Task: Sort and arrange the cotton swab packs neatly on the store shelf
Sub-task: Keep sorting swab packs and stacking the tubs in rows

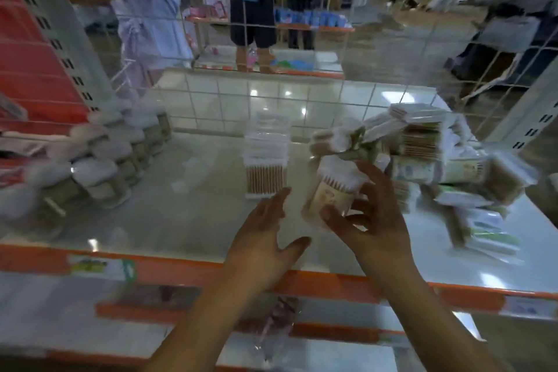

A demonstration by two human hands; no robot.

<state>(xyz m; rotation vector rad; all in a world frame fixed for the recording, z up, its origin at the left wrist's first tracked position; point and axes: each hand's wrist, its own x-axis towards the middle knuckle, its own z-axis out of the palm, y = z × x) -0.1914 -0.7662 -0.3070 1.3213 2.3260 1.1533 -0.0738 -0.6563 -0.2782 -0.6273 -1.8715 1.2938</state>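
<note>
White-topped round swab tub [335,190] gripped by right hand [368,214], seemingly tilted; left hand [262,238] spread, empty.

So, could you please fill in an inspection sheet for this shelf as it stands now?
Surface: glossy white shelf with orange front edge.
Job's things: round swab tub in hand; clear rectangular pack upright mid-shelf; neat tub rows at left.
Clutter: jumbled pile of packs at right.
Grippers: right hand grips the tub; left hand open beside it.
Cables: nothing seen.
Surroundings: wire grid back; people in the aisle behind.
</note>
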